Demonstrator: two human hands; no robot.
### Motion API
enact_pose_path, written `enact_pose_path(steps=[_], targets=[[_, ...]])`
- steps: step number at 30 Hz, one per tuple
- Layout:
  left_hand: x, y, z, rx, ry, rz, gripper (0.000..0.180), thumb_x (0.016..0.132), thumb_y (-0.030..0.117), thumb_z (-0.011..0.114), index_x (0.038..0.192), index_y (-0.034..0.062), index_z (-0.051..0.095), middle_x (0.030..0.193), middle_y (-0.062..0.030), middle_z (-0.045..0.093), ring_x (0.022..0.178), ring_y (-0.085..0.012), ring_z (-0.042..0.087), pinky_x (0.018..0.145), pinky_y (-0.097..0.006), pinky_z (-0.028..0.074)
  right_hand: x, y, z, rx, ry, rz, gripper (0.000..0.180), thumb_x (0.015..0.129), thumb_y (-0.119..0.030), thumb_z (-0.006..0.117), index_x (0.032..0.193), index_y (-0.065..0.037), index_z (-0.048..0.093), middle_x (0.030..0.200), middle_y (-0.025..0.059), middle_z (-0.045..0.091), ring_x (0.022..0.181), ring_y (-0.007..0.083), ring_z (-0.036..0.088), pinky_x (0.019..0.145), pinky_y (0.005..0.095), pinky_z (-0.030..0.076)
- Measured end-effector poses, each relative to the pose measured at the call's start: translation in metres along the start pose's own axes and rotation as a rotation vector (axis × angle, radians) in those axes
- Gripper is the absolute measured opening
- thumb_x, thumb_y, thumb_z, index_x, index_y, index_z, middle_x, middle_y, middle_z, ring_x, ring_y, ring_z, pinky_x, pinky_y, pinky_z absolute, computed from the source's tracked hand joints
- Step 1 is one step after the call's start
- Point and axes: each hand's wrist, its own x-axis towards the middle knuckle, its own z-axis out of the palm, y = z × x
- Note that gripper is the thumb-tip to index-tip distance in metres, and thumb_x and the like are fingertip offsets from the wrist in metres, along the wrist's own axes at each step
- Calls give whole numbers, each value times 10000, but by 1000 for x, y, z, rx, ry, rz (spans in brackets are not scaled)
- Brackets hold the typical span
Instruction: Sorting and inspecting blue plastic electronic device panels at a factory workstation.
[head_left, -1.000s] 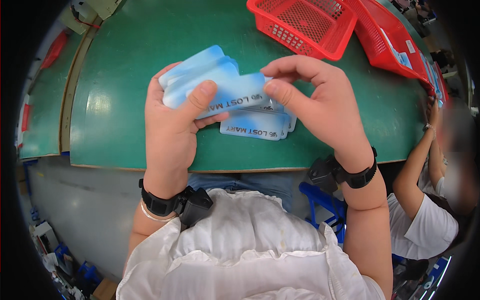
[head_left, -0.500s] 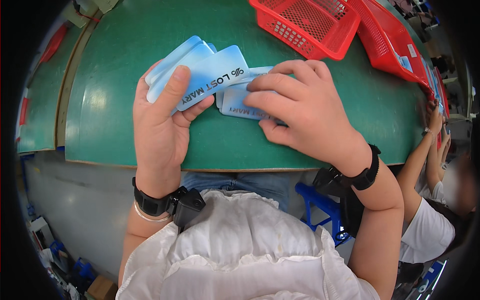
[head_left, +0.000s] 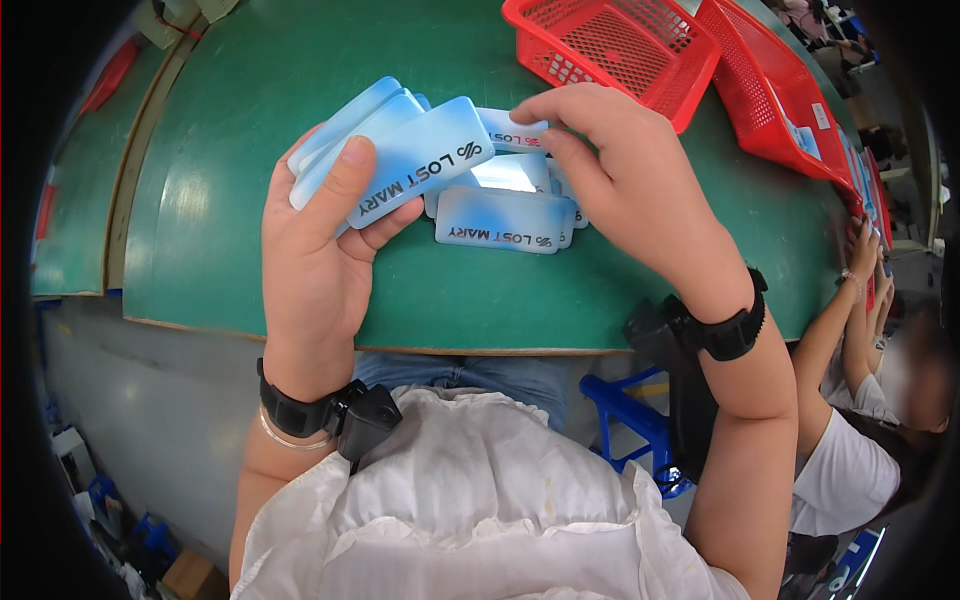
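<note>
My left hand [head_left: 320, 230] is closed round a fanned stack of flat, rounded light-blue plates [head_left: 425, 165] with dark print, the thumb lying across the top one. Between the thumb and forefinger of my right hand [head_left: 630, 150] is the right end of another printed blue plate [head_left: 508, 130]; its left part is hidden behind the stack. Beneath my hands, several similar plates [head_left: 500, 218] overlap in a loose pile on the green table [head_left: 300, 290]. One plate in that pile reflects bright light.
A red perforated basket [head_left: 690, 85] stands at the far side, right of the middle. Beside it a longer red basket [head_left: 775, 125] holds some blue plates. At the right edge another person's hands [head_left: 862, 255] are close to a row of plates. A blue stool [head_left: 630, 415] is below the table.
My right hand has lifted away from the pile, up and to the right, and now pinches a plate. More of the pile shows. My left hand keeps its stack nearly still.
</note>
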Motion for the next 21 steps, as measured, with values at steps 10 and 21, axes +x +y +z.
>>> enact_pose_path(steps=[10, 21], targets=[[0, 0, 0, -5, -13, -2, 528, 893, 217, 705, 1261, -35, 421, 1130, -145, 588, 964, -226, 657, 757, -329, 606, 50, -6, 11, -419, -371, 250, 239, 803, -106, 712, 981, 44, 660, 933, 216, 649, 899, 352, 634, 793, 410, 508], [-2, -3, -5, -74, -15, 36, 486, 901, 224, 696, 1222, -41, 445, 1100, -143, 600, 949, -219, 662, 758, -325, 607, 49, -7, -6, -356, -285, 285, 256, 774, -127, 740, 919, 8, 579, 824, 146, 649, 770, 253, 655, 660, 341, 500]])
